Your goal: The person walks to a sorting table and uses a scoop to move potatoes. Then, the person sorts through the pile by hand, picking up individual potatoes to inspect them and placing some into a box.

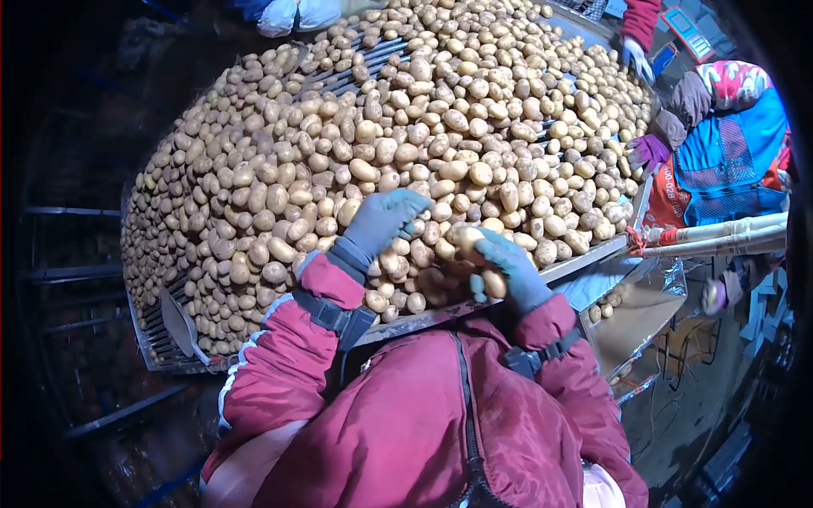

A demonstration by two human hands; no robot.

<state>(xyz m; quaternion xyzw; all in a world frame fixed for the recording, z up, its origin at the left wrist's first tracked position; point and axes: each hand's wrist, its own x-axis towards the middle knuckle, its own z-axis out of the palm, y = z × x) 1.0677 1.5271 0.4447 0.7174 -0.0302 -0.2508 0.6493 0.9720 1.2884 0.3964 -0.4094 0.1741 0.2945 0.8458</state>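
Observation:
A large heap of potatoes (356,152) covers the slatted metal sorting table in front of me. My left hand (383,222), in a grey-blue glove, is over the near part of the heap; its fingers stretch to the right with the thumb apart, and no potato shows in its grip. To its right, my gloved right hand (514,269) is closed around potatoes near the table's front rim (584,264). One potato (467,240) shows at its fingertips and another potato (494,284) lower against the fingers. The palm side is partly hidden.
Bare slats (368,63) show through the heap at the back. A scoop-like flat piece (178,323) lies at the left corner. Co-workers' gloved hands (637,59) reach in from the right and back. An open cardboard box (631,326) with some potatoes stands below right.

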